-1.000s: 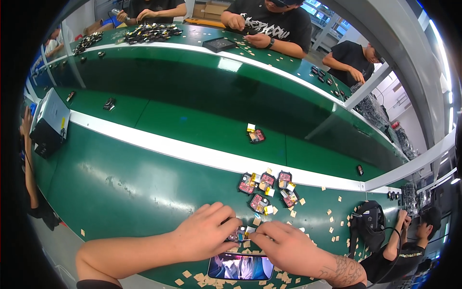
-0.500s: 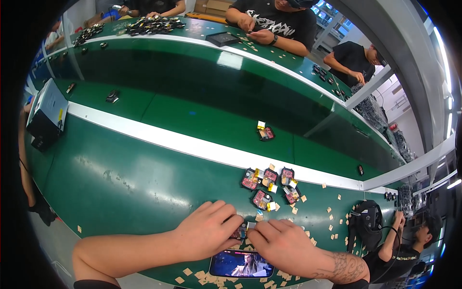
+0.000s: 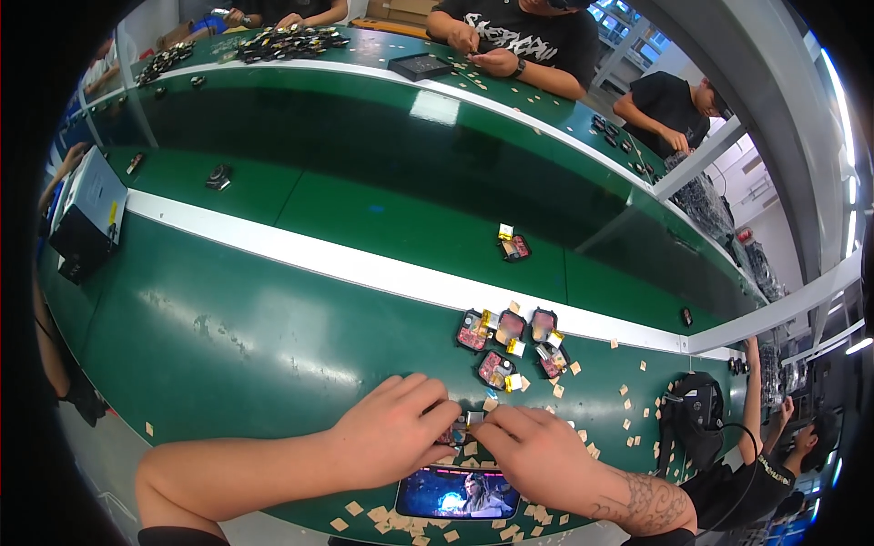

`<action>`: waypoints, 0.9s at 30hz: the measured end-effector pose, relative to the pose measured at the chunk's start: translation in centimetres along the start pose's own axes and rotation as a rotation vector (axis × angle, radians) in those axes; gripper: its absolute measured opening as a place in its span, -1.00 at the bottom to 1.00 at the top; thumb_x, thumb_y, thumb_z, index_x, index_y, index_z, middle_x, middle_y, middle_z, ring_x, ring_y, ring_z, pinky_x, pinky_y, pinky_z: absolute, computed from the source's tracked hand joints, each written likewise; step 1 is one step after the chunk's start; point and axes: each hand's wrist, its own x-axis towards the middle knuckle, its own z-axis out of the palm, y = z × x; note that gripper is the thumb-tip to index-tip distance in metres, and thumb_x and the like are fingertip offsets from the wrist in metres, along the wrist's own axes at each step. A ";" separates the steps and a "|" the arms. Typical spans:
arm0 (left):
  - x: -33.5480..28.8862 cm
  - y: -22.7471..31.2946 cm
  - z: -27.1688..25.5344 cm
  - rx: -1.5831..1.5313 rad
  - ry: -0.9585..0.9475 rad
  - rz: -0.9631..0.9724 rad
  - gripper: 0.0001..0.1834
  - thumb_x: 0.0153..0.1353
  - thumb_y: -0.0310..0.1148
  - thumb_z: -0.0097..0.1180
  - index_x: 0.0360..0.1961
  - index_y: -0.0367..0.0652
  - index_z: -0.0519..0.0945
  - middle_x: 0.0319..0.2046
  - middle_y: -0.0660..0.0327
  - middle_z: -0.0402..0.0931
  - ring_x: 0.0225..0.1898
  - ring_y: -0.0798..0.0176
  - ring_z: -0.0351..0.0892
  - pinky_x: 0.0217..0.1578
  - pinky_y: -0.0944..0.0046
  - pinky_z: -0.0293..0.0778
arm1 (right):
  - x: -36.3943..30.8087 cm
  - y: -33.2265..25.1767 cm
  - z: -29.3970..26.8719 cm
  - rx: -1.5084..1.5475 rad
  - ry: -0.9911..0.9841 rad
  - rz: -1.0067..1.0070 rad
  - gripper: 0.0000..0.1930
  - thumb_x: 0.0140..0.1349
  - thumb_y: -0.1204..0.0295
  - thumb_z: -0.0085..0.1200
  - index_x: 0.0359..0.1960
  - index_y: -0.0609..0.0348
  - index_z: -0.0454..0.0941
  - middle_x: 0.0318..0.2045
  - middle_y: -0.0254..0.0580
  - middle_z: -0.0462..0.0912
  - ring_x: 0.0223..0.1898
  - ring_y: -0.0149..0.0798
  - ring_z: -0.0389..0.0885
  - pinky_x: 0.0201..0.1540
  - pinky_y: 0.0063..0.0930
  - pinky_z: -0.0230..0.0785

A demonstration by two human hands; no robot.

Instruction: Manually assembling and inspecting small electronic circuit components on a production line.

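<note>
A small open case (image 3: 452, 433) being gripped at the green counter (image 3: 246, 355)

The left hand (image 3: 396, 428) is clamping the case between bent fingers and thumb, covering much of it. The right hand (image 3: 526, 446) is meeting it from the other side, its fingertips bunching together at the case's right end, near a pale flat piece (image 3: 474, 418) — whether they are pinching anything, I cannot tell. The case is sitting between the two hands, just beyond a phone (image 3: 458, 493) whose screen is glowing.

Farther in, five more open cases (image 3: 497, 369) are resting in a close group, showing reddish insides, with yellow-and-white packs (image 3: 515, 348) sticking out at their sides. Little tan squares (image 3: 339, 524) are lying scattered around the phone and off to the right, where a black bag (image 3: 699, 409) is sitting. Past the white rail (image 3: 364, 274), another open case (image 3: 514, 247) is lying on a green strip (image 3: 364, 223) — and across it, a co-worker (image 3: 523, 41) is holding both hands close together over a second counter (image 3: 369, 55).
</note>
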 end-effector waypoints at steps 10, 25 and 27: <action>0.1 0.0 -0.3 -0.014 -0.037 -0.024 -0.53 0.16 -0.23 0.49 0.00 -0.20 0.58 -0.09 0.09 0.46 0.01 -0.05 0.53 0.03 -0.01 0.48 | -0.4 1.5 1.5 0.368 0.087 0.086 -0.66 0.20 0.61 0.26 0.03 0.17 0.61 -0.18 -0.16 0.53 -0.24 -0.02 0.72 -0.23 -0.19 0.64; 0.3 0.2 -0.4 0.012 0.010 -0.030 -0.47 0.06 -0.20 0.60 0.00 -0.16 0.66 -0.15 0.13 0.53 -0.08 -0.05 0.59 -0.01 0.04 0.56 | -1.1 1.9 1.7 0.582 0.116 0.159 -0.76 0.32 0.63 0.17 0.01 0.18 0.61 -0.19 -0.12 0.53 -0.29 -0.03 0.67 -0.26 -0.22 0.58; 0.3 0.2 -0.4 0.006 0.013 -0.036 -0.47 0.06 -0.20 0.60 0.00 -0.16 0.66 -0.16 0.13 0.53 -0.08 -0.04 0.59 -0.02 0.04 0.56 | -1.4 2.2 1.6 0.616 0.106 0.152 -0.76 0.33 0.63 0.16 0.01 0.17 0.62 -0.18 -0.13 0.54 -0.30 -0.03 0.67 -0.27 -0.22 0.56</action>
